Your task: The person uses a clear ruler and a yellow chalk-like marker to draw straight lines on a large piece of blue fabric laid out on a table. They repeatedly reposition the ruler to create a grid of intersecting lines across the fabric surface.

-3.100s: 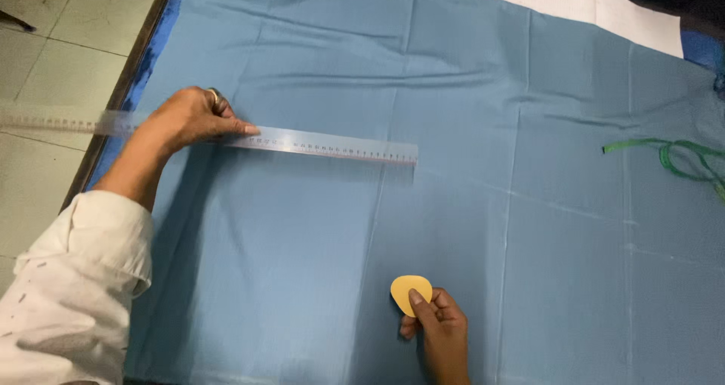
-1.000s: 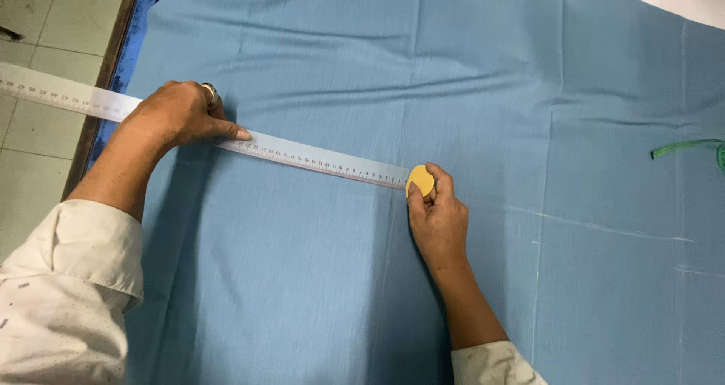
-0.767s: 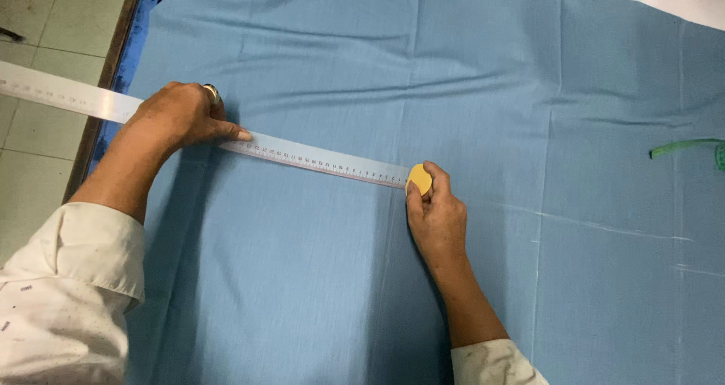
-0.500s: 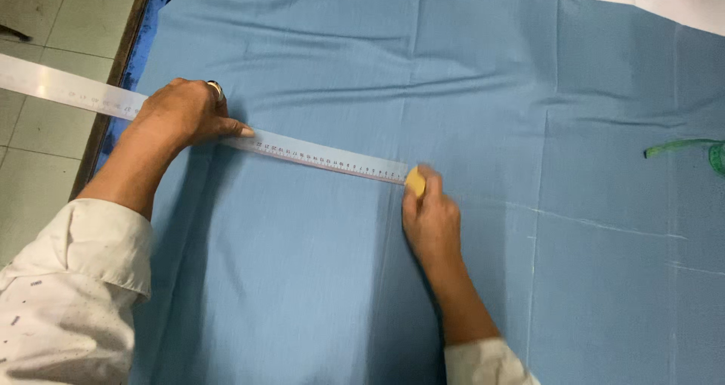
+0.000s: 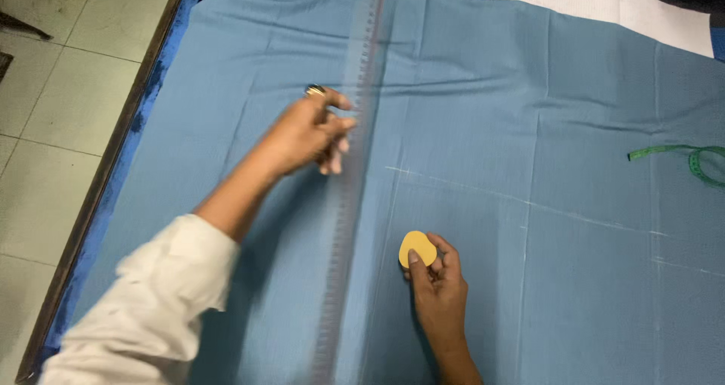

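Left hand (image 5: pixel 310 136) has swung the long clear ruler (image 5: pixel 349 196) from crosswise to lengthwise on the blue fabric (image 5: pixel 529 113), gripping it, while right hand (image 5: pixel 438 287) pinches the yellow tailor's chalk (image 5: pixel 416 247), pulled back from the ruler's end.

Work table with a dark wooden edge (image 5: pixel 113 166) running down the left of the frame, blue underlay (image 5: pixel 147 102) showing beside it, large blue-grey cloth (image 5: pixel 529 113) spread across most of the frame, white fabric (image 5: pixel 604 3) at upper right, green measuring tape (image 5: pixel 691 158) at the right edge

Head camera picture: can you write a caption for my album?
Left hand holds a long ruler on blue cloth; right hand holds yellow chalk.
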